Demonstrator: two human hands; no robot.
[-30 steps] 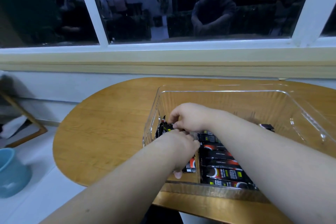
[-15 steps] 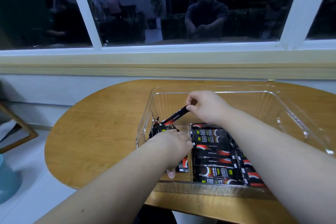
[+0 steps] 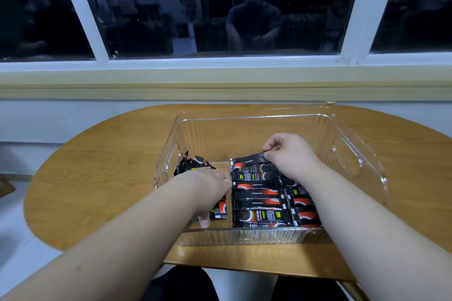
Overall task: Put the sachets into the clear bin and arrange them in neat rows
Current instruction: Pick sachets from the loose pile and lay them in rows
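Clear bin point(image 3: 247, 127): transparent, with ribbed walls and an oval handle cut-out in the right wall; stands on the table with a long side toward the viewer.

Table point(image 3: 102, 178): wood-toned top with a rounded left end, set against the wall below the window.

Stacked row point(image 3: 256, 197): black-and-red sachets laid flat and crosswise, one behind another, from the near wall toward the middle of the bin floor.

Second row point(image 3: 303, 214): more sachets of the same kind just right of the stacked row, touching it and partly hidden under the right forearm.

Right hand point(image 3: 292, 154): inside the bin, thumb and forefinger pinched on the right end of the held sachet, other fingers curled.

Held sachet point(image 3: 247, 160): crosswise at the far end of the stacked row, right end raised a little, left end down at the row's edge.

Left hand point(image 3: 208, 187): palm down in the left part of the bin, fingers curled over and gripping the loose bundle, one fingertip showing near the front wall.

Loose bundle point(image 3: 192, 166): several sachets bunched lengthwise against the left wall, ends sticking out beyond the hand on the far and near sides.

Window point(image 3: 220, 7): dark panes in white frames, with dim reflections of a room and seated and standing figures.

Sill point(image 3: 171, 85): pale ledge running the full width above the table.
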